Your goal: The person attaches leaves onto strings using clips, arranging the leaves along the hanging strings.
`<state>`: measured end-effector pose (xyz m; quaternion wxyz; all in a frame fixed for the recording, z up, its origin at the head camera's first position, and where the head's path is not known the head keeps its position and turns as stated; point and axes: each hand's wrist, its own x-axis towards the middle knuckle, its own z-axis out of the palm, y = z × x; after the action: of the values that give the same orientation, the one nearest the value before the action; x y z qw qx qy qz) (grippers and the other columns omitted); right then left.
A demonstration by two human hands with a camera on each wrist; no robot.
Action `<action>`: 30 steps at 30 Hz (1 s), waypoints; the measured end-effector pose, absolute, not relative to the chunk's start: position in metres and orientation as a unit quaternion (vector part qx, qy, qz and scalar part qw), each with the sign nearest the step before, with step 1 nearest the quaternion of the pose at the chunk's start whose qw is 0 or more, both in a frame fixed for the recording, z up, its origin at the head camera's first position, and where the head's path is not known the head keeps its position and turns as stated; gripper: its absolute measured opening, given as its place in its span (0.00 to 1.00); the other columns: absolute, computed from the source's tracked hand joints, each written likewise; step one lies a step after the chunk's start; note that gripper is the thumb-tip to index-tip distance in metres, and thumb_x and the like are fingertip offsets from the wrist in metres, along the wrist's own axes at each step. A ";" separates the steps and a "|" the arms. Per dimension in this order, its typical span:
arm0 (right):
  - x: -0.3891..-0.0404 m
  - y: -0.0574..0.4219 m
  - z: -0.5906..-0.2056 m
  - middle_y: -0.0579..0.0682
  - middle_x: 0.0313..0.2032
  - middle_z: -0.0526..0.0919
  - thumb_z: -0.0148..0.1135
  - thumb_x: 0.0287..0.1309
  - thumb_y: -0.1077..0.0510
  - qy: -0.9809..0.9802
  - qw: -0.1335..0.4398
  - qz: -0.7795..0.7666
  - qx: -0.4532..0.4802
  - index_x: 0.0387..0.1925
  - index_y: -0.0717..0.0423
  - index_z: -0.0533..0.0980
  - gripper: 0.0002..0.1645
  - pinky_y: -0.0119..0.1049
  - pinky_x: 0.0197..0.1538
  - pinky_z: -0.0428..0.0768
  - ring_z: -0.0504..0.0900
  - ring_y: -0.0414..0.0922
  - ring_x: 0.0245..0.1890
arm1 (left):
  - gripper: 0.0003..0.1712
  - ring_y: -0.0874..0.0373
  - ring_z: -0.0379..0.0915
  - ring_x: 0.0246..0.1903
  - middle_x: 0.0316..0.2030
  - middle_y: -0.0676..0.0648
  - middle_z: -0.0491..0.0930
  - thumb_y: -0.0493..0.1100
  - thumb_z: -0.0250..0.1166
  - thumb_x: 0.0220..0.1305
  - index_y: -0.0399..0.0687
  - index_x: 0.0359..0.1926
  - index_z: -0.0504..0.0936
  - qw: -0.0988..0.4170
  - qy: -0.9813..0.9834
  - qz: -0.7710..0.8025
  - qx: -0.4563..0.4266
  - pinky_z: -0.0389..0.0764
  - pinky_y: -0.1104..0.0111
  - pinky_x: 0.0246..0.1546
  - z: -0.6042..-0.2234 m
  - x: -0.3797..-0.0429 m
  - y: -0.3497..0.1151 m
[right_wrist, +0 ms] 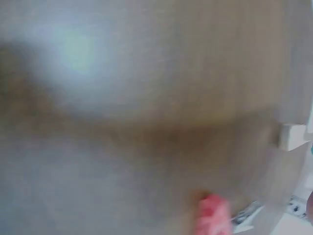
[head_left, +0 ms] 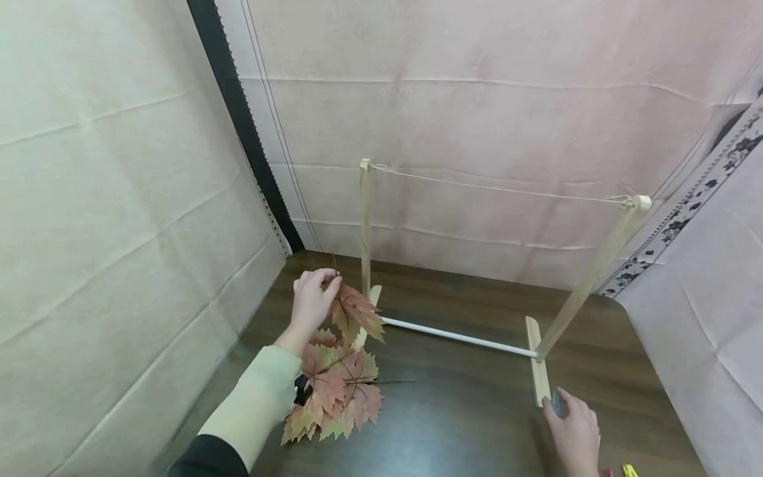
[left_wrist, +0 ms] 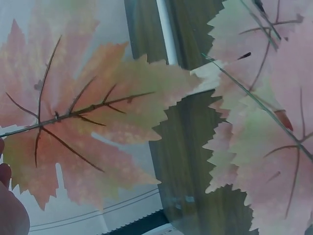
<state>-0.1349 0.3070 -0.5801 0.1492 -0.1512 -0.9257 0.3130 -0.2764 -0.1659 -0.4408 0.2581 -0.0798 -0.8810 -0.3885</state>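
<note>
My left hand (head_left: 314,298) pinches the stem of an artificial maple leaf (head_left: 356,311), orange with green edges. In the left wrist view that leaf (left_wrist: 93,117) spreads out broadly, dark veins showing, with fingertips on its stem at the left edge. Below it on the table lies a pile of similar leaves (head_left: 340,391). At the front right, my right hand (head_left: 575,430) pinches a small blue-grey object (head_left: 558,404) between thumb and fingers; I cannot tell its kind. That hand is close to the near end of the frame's right wooden foot (head_left: 538,371).
A wooden frame has two posts (head_left: 365,225), a string (head_left: 495,189) tied between their tops and a white bar (head_left: 459,336) low down. Near the right hand lie a yellow clip (head_left: 629,470) and a red object (right_wrist: 213,215). Cloth walls (head_left: 477,132) surround the dark table (head_left: 453,411).
</note>
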 end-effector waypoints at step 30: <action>-0.199 0.279 -0.488 0.67 0.55 0.70 0.54 0.64 0.53 -0.913 0.200 0.352 -0.050 0.58 0.67 0.69 0.26 0.58 0.52 0.62 0.64 0.61 0.53 | 0.07 0.50 0.69 0.39 0.34 0.45 0.83 0.40 0.62 0.63 0.41 0.37 0.82 0.265 -0.862 -0.417 -0.110 0.59 0.55 0.45 -0.412 -0.288 -0.133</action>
<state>-0.1990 0.2793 -0.4883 0.2003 -0.0496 -0.9128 0.3525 -0.2877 -0.1327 -0.4125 0.2652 -0.1096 -0.8625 -0.4169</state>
